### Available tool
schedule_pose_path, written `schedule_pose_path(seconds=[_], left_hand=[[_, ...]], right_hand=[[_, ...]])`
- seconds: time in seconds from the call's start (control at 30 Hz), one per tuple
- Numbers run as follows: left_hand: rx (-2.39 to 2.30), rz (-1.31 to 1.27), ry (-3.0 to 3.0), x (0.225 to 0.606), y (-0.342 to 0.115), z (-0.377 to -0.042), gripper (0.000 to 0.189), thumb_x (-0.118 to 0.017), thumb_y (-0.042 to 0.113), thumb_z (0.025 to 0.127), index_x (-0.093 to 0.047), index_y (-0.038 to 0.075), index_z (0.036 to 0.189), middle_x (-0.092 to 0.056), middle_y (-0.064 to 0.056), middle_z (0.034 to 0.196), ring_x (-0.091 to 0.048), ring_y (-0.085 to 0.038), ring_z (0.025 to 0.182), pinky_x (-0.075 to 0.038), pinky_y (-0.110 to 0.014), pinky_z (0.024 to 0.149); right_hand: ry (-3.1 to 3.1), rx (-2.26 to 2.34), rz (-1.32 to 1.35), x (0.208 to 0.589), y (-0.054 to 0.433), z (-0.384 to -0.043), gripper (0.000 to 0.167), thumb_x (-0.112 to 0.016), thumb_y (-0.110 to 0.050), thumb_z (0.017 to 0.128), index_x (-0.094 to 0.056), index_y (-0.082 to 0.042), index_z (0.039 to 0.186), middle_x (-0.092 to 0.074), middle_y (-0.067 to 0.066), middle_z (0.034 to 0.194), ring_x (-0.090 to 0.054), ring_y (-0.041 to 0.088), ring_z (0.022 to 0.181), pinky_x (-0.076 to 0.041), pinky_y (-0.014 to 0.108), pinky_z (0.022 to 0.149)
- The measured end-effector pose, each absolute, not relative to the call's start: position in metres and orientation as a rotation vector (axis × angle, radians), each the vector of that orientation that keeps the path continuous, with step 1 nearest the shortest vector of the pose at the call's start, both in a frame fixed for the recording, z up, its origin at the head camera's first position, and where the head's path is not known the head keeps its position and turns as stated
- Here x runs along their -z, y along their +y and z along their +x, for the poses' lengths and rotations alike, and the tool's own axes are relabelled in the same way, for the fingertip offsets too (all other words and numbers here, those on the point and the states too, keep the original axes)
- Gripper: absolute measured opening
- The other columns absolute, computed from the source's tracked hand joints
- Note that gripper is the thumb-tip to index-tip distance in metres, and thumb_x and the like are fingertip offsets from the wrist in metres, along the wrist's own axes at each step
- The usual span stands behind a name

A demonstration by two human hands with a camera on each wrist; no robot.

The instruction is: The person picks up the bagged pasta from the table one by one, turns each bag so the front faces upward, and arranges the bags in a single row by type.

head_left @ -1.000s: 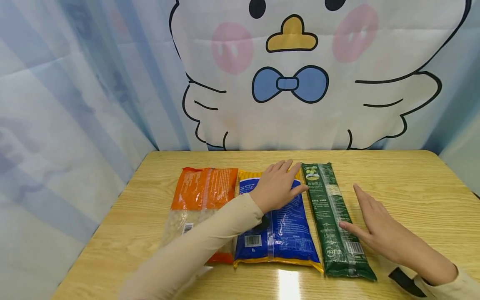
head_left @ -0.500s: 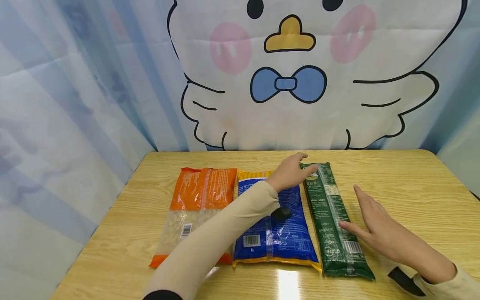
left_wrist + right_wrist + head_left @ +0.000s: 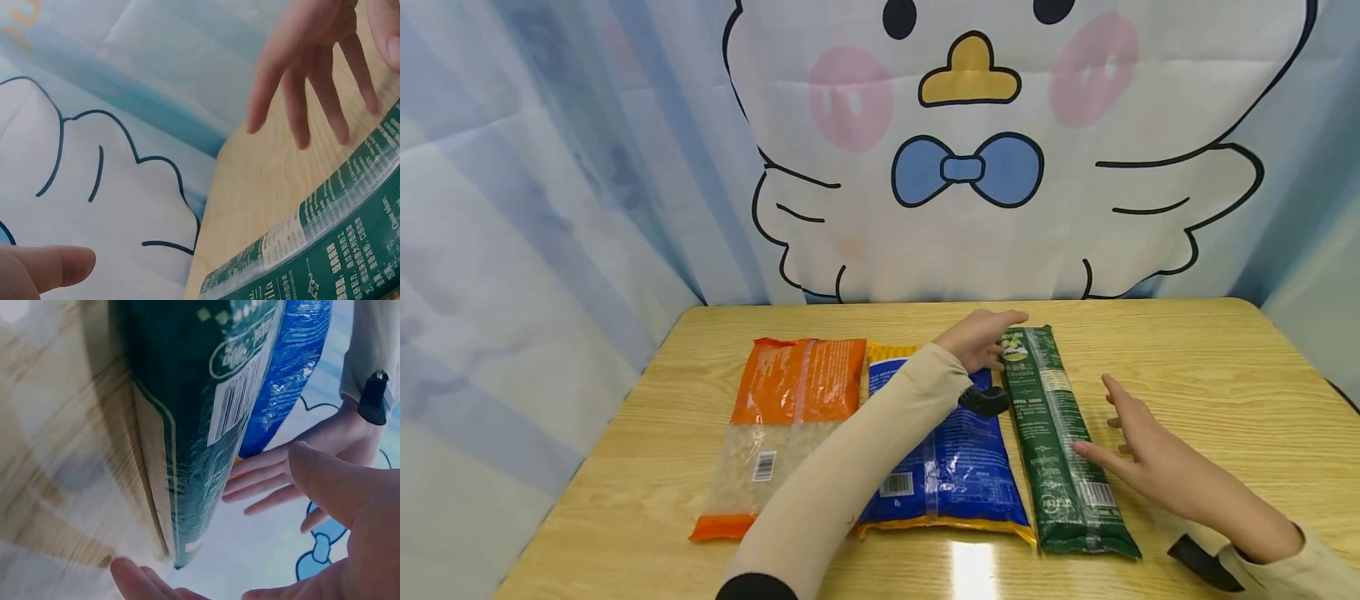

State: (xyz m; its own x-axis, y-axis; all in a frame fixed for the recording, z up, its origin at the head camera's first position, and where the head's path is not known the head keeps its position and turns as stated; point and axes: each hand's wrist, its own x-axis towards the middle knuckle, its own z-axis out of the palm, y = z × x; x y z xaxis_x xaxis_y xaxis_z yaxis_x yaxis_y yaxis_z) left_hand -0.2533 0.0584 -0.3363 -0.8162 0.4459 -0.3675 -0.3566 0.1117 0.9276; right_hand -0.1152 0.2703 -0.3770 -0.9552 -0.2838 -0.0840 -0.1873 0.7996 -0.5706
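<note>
A long green spaghetti packet (image 3: 1051, 450) lies flat on the table. My left hand (image 3: 976, 340) hovers at its far end, over the top of a blue bag (image 3: 966, 475), thumb stretched out and fingers spread apart. From the right, my right hand (image 3: 1165, 462) comes beside the packet's near half; its thumb overlaps the packet's edge in the head view, and the other fingers point down toward the table. Neither hand grips anything. In the right wrist view, the packet (image 3: 194, 419) stands between the right hand's fingers and the left hand (image 3: 312, 456) beyond it.
An orange-and-clear bag (image 3: 797, 383) of pale contents lies left of the blue bag, partly behind the left sleeve (image 3: 842, 475). The wooden table (image 3: 1232, 358) ends at a curtain (image 3: 970, 242) with a cartoon print.
My left hand has moved right and away from me, from over the blue bag to the green packet's far end. My right hand's fingers have bent downward a little; the packets stay put.
</note>
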Motion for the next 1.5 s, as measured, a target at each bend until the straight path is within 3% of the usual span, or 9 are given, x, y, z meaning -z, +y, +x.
schedule_pose_path(seconds=[0.27,0.47,0.63,0.9,1.17,1.5], left_hand=[[-1.726,0.019,1.722,0.342,0.056,-0.260,0.073,-0.058,0.030,0.101,-0.017,0.014,0.159,-0.010,-0.012,0.166,-0.015,-0.042,0.150,-0.026,-0.063,0.116],[-1.698,-0.021,1.704,0.343,0.050,-0.265,0.075,-0.057,0.029,0.102,-0.011,0.016,0.161,-0.008,-0.015,0.166,-0.013,-0.043,0.151,-0.027,-0.064,0.116],[-1.721,-0.063,1.688,0.350,0.052,-0.270,0.073,-0.058,0.026,0.101,-0.018,0.014,0.160,-0.012,-0.020,0.164,-0.019,-0.040,0.150,-0.033,-0.061,0.113],[-1.790,-0.109,1.722,0.362,0.055,-0.270,0.064,-0.057,0.016,0.101,-0.026,0.006,0.155,-0.031,-0.025,0.155,-0.036,-0.038,0.142,-0.051,-0.057,0.098],[-1.777,-0.072,1.750,0.369,0.061,-0.264,0.047,-0.062,0.003,0.094,-0.050,-0.004,0.139,-0.052,-0.031,0.137,-0.057,-0.044,0.123,-0.056,-0.053,0.091],[-1.748,0.001,1.811,0.371,0.072,-0.255,0.051,-0.067,-0.005,0.090,-0.053,0.005,0.138,-0.064,-0.024,0.106,-0.065,-0.048,0.105,-0.055,-0.058,0.087]], right_hand=[[2.810,0.907,-0.399,0.378,0.270,-0.122,0.092,-0.063,-0.036,0.098,-0.006,0.010,0.154,-0.044,0.041,0.134,-0.065,0.041,0.102,-0.058,0.051,0.074],[2.708,0.980,-0.397,0.377,0.271,-0.130,0.086,-0.060,-0.037,0.100,-0.012,0.011,0.152,-0.051,0.036,0.133,-0.062,0.043,0.111,-0.058,0.050,0.079],[2.572,1.101,-0.328,0.374,0.273,-0.138,0.085,-0.059,-0.034,0.101,-0.010,0.014,0.151,-0.049,0.037,0.135,-0.064,0.038,0.109,-0.060,0.043,0.079],[2.494,1.172,-0.253,0.376,0.274,-0.146,0.088,-0.064,-0.031,0.098,-0.010,0.017,0.150,-0.044,0.039,0.135,-0.061,0.040,0.112,-0.061,0.034,0.075],[2.382,1.200,-0.104,0.375,0.279,-0.149,0.091,-0.064,-0.034,0.098,-0.009,0.018,0.149,-0.040,0.041,0.138,-0.061,0.036,0.114,-0.060,0.038,0.081],[2.425,1.168,-0.075,0.376,0.285,-0.157,0.090,-0.063,-0.036,0.098,-0.012,0.019,0.148,-0.044,0.041,0.133,-0.064,0.032,0.108,-0.060,0.038,0.081]])
